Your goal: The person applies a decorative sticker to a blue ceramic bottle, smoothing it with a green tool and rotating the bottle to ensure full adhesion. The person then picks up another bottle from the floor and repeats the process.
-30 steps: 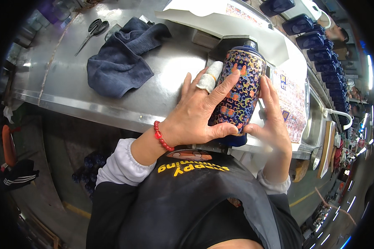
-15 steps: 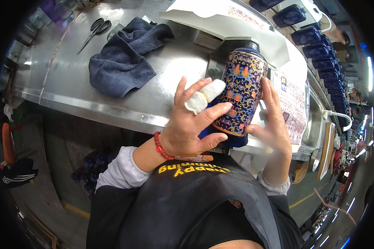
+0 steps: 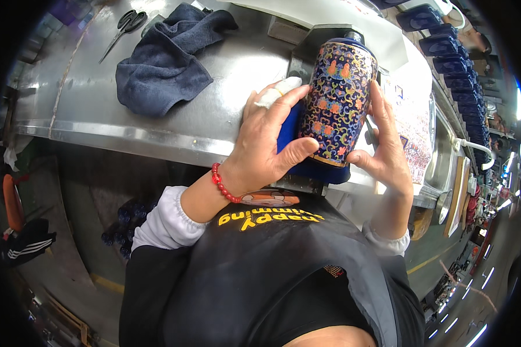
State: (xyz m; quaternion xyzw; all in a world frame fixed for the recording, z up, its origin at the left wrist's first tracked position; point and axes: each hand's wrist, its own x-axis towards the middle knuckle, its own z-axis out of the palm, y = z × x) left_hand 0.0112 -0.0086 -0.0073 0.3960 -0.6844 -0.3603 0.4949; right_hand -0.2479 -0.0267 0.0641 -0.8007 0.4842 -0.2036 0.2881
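Observation:
A dark blue bottle (image 3: pixel 338 98) with a colourful floral pattern lies at the table's near edge, its narrow neck pointing away from me. Plain blue shows along its left side and lower end. My left hand (image 3: pixel 264 130) rests at the bottle's left side, fingers outstretched. Its index fingertip meets the patterned edge, and the thumb presses low on the front. White wrapping (image 3: pixel 279 91) covers one of its fingers. Along the right side, my right hand (image 3: pixel 386 139) has straight fingers against the edge, with the thumb at the lower right corner. Parts of the fingertips are hidden behind the bottle.
On the metal table (image 3: pixel 87 87) lie a dark blue cloth (image 3: pixel 165 69) and black-handled scissors (image 3: pixel 126 26). Printed sheets (image 3: pixel 414 121) lie right of the bottle, near a sink (image 3: pixel 443 136). Several blue bottles (image 3: pixel 454 72) stand in a row at the far right.
My left hand has moved up along the bottle's left side, and its index finger has shifted from the front to the edge. The whole view has shifted slightly.

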